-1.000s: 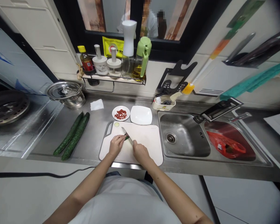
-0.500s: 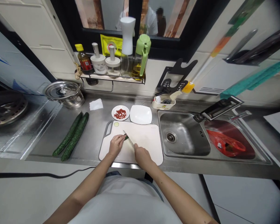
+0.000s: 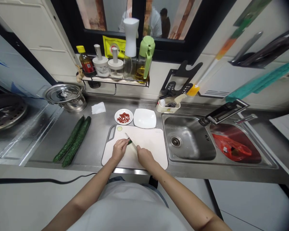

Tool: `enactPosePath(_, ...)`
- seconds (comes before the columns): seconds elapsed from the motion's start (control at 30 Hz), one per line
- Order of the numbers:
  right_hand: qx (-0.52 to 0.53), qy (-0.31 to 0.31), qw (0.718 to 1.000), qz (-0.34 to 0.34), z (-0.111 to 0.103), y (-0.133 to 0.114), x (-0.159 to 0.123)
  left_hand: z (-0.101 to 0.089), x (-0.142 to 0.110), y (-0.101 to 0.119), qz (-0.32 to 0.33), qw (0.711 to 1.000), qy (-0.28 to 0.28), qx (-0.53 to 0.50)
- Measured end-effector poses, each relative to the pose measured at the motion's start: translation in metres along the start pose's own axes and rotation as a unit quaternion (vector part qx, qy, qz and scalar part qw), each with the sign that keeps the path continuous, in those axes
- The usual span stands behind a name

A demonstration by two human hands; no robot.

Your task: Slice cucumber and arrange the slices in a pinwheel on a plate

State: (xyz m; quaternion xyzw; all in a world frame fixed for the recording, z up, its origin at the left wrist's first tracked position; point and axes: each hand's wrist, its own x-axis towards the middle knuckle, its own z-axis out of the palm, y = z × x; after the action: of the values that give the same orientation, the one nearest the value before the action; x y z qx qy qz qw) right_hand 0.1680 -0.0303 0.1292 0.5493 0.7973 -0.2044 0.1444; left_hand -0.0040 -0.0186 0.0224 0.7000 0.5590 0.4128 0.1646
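My left hand is closed on a small green piece of cucumber over the white cutting board; most of the piece is hidden by fingers and blade. My right hand grips the handle of a knife, whose blade points up and left, against or just beside the cucumber piece. At the board's upper left lies a pale round cucumber slice. Beyond the board stand a white plate and a small dish holding chopped red bits.
Two whole cucumbers lie on the steel counter at left, near a lidded pot and a white tissue. To the right is a double sink with a red plastic bag. Bottles stand on a wall rack.
The knife and my right hand have shifted slightly left, the tip now a little farther up. My left hand keeps its hold on the cucumber piece. The camera view has drifted slightly.
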Motion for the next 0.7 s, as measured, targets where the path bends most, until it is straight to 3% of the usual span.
enactPosePath(0.3,0.015,0.053,0.998,-0.041,-0.003,-0.007,0.029,0.001,0.001,-0.003,-0.001,1.000,-0.005,-0.001)
enactPosePath(0.7,-0.010,0.031,0.999,-0.033,0.008,0.004,0.014,0.003,0.000,-0.006,-0.006,1.000,0.009,-0.001)
